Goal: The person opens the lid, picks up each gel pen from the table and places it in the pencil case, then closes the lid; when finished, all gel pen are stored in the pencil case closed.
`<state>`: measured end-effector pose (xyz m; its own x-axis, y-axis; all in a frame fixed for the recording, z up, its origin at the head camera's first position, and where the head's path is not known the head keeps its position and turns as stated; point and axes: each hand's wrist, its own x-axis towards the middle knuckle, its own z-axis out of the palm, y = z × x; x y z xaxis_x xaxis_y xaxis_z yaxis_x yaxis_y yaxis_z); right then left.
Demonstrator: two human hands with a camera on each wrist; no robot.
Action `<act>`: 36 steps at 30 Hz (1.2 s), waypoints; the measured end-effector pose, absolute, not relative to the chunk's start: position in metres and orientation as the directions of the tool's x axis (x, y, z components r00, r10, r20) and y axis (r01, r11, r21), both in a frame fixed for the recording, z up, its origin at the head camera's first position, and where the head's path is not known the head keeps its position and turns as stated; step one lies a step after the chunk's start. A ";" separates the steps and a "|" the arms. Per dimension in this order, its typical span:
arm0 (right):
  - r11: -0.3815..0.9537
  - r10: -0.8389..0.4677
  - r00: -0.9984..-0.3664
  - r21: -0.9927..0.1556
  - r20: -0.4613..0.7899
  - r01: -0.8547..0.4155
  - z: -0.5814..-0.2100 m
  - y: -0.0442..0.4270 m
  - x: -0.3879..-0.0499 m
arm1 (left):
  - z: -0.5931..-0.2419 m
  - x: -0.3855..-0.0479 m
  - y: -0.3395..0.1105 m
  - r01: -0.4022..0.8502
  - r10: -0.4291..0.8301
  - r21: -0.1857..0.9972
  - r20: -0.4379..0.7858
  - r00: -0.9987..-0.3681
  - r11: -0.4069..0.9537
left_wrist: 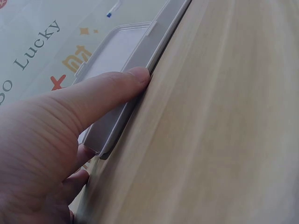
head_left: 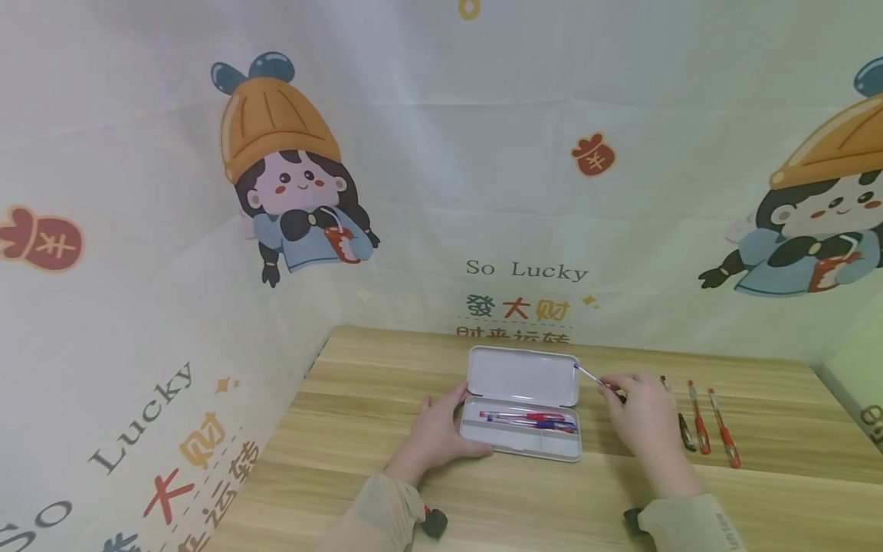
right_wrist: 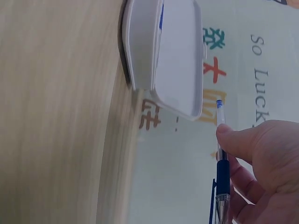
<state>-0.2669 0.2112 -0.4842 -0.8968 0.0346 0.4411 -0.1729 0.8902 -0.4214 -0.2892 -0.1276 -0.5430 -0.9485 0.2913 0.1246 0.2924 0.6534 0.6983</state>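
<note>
The left hand (head_left: pixel 431 438) grips the case (head_left: pixel 507 439) at its left end, thumb on the front wall, probably to steady it; the right hand (head_left: pixel 645 410) pinches a blue pen (right_wrist: pixel 223 177) by the barrel, leaving one end free towards the lid (head_left: pixel 524 376). Two pens (head_left: pixel 538 417) lie inside, three others (head_left: pixel 727 443) right of the right hand; the lid stands open behind, keeping the inside reachable

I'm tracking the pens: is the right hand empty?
No, the right wrist view shows the right hand holding a blue-gripped pen.
</note>
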 end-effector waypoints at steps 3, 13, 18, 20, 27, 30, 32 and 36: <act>0.885 -0.002 -0.890 -0.414 0.456 -0.214 -0.487 0.203 -0.268 | -0.544 -0.290 -0.127 0.289 0.290 0.697 0.121 -0.949 0.656; 0.890 -0.155 -0.885 -0.326 0.439 -0.318 -0.492 0.169 -0.270 | -0.544 -0.290 -0.126 0.297 0.294 0.699 0.129 -0.947 0.650; 0.878 -0.251 -0.852 -0.262 0.460 -0.401 -0.497 0.153 -0.278 | -0.544 -0.291 -0.126 0.281 0.286 0.701 0.114 -0.951 0.656; 0.868 -0.282 -0.837 -0.246 0.470 -0.431 -0.500 0.148 -0.280 | -0.545 -0.291 -0.126 0.287 0.290 0.700 0.119 -0.950 0.654; 0.845 -0.330 -0.845 -0.266 0.421 -0.463 -0.503 0.136 -0.287 | -0.545 -0.290 -0.127 0.301 0.299 0.698 0.130 -0.946 0.650; 0.839 -0.347 -0.860 -0.287 0.375 -0.463 -0.505 0.133 -0.290 | -0.544 -0.290 -0.127 0.292 0.293 0.699 0.123 -0.948 0.653; 0.836 -0.354 -0.868 -0.300 0.347 -0.460 -0.506 0.132 -0.292 | -0.544 -0.290 -0.127 0.295 0.295 0.697 0.125 -0.947 0.653; 0.829 -0.361 -0.877 -0.322 0.317 -0.457 -0.508 0.128 -0.293 | -0.543 -0.289 -0.127 0.300 0.299 0.702 0.128 -0.945 0.646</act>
